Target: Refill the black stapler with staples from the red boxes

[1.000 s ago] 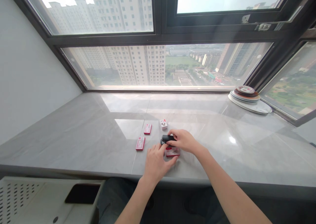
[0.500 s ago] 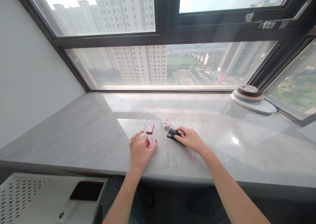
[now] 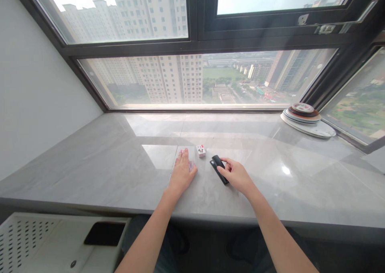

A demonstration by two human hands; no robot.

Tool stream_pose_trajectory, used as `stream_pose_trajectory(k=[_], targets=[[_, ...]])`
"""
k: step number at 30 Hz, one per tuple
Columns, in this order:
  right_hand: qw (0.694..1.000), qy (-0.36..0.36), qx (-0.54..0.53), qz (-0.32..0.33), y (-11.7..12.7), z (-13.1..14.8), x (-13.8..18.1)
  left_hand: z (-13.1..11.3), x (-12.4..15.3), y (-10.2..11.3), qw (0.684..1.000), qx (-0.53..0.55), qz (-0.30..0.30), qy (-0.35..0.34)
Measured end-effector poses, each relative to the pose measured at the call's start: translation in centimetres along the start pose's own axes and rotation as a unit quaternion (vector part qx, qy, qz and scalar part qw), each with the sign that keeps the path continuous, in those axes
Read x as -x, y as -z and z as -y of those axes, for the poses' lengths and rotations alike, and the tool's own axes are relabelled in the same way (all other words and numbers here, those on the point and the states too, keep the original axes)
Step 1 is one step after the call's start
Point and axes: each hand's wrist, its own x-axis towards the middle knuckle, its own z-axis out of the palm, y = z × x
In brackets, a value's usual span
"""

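Note:
My right hand (image 3: pixel 236 176) grips a black stapler (image 3: pixel 219 169) between thumb and fingers, and the stapler rests on the grey stone ledge, slanting toward me. To its left, my left hand (image 3: pixel 181 172) lies over small red-and-white staple boxes, fingers stretched forward and thumb apart. One pale staple box (image 3: pixel 191 166) shows between the thumb and the fingers. A bit of red from another shows at the fingertips; the rest is covered. A white box with a dark picture (image 3: pixel 201 151) stands just beyond, between both hands, touched by neither.
A stack of plates (image 3: pixel 303 118) sits at the ledge's (image 3: pixel 90 160) back right corner by the window. Along the back runs the dark window frame (image 3: pixel 192 111). Below the front edge at left is a white perforated plastic piece (image 3: pixel 60 245) with a black phone-like slab (image 3: pixel 105 233) on it.
My left hand has moved right and away from me, its curled fingers straightening over the red-and-white boxes. The stapler has turned in my right hand, its far end swinging right.

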Motion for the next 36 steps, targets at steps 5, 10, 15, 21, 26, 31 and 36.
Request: stream_pose_trajectory(k=[5, 10, 15, 21, 26, 31, 36], targets=[[0.995, -0.080, -0.060, 0.001, -1.0, -0.8, 1.7, -2.0, -0.9, -1.9, 0.998, -0.054, 0.007, -0.040], [0.987, -0.102, -0.121, 0.022, -1.5, -1.1, 2.6, -3.9, -0.8, -3.0, 0.997, -0.047, 0.004, -0.058], [0.977, -0.095, -0.185, 0.054, -3.0, -0.6, 3.2, -4.8, 1.6, -1.5, 0.997, -0.026, 0.014, -0.078], [0.959, -0.074, -0.253, 0.107, -7.6, 2.2, 3.4, -3.8, 4.8, 0.7, 0.998, -0.019, 0.005, -0.056], [0.953, -0.034, -0.262, 0.150, -12.1, 5.2, 1.3, 1.1, 4.6, 3.6, 0.999, -0.019, -0.007, -0.047], [0.942, -0.034, -0.256, 0.212, -17.6, 8.9, -2.9, 8.7, 2.7, 7.2, 0.999, -0.042, -0.013, -0.032], [0.941, -0.030, -0.258, 0.218, -20.6, 11.2, -5.5, 12.3, 1.5, 8.7, 0.997, -0.064, -0.037, -0.023]])
